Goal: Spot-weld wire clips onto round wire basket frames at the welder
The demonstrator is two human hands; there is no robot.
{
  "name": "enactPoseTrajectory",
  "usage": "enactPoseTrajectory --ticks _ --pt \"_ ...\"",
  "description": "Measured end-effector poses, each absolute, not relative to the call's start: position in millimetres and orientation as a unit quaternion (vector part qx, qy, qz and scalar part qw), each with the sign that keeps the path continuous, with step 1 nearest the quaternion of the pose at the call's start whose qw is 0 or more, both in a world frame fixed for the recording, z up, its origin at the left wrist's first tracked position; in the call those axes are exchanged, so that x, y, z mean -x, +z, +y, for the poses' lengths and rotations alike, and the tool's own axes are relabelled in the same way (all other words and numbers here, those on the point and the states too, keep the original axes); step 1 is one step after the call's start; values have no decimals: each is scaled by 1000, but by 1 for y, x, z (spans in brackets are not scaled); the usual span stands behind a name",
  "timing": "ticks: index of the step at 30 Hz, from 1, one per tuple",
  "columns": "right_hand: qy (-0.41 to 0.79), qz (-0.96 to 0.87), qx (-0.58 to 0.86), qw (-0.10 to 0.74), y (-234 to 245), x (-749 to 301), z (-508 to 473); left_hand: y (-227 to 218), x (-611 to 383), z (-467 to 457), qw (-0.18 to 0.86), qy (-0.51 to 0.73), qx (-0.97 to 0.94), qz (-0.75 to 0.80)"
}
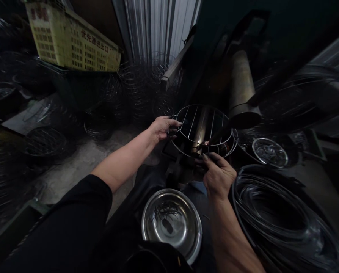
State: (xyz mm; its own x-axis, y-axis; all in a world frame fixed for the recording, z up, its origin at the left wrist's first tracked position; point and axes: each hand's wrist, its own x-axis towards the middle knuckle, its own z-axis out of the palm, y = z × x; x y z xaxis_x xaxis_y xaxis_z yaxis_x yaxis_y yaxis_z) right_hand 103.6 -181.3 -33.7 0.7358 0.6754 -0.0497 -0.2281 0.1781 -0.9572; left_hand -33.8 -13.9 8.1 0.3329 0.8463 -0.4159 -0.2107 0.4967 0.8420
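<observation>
A round wire rack (188, 129), with rings and parallel cross wires, is held out in front of me. My left hand (164, 128) grips its left rim between thumb and fingers. Close to the near rim, my right hand (219, 170) is closed in a pinch; its fingertips are dark, and what they hold cannot be made out. A brass-coloured rod (200, 131) shows through the rack's wires. Above the right side hangs a thick metal cylinder (243, 85) of a machine. On my lap rests a steel bowl (183, 231) with short dark wire pieces inside.
A black tub (236, 201) with coiled wire (249, 212) stands at my right. Beyond it is a metal dish (257, 153) of small shiny pieces. A yellow crate (92, 51) sits back left, above a dark bin. Stacked wire rings (132, 81) crowd the floor.
</observation>
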Motion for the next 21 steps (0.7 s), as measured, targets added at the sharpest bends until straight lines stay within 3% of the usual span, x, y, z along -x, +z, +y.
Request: enactPoseTrajectory --ticks 21 --pt "288 -212 525 772 -39 -105 -170 11 30 -18 715 344 -344 502"
